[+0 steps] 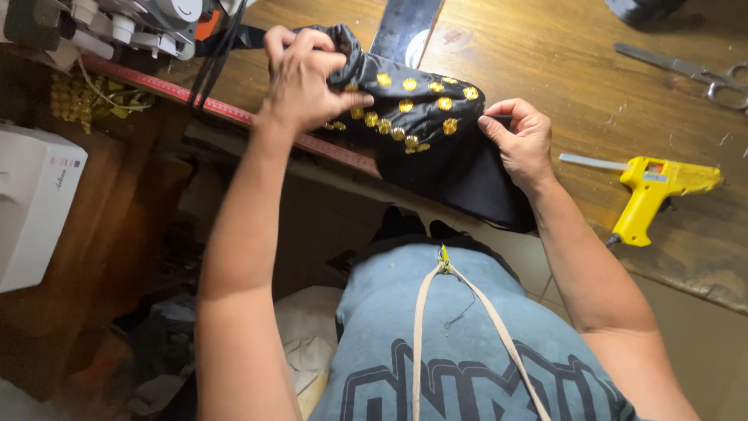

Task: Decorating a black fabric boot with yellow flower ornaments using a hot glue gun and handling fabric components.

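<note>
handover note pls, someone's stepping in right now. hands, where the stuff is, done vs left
Left hand: gripping the bunched top of the black fabric piece at the wooden table edge.
Right hand: pinching the fabric's right side; a thin dark needle-like tip shows at the fingertips, too small to be sure.
Yellow glue gun lies right of the hands, scissors farther back, red measuring tape along the table edge.
Done: gold sequins cover the top of the fabric.
Left: the lower black area is bare.
</note>
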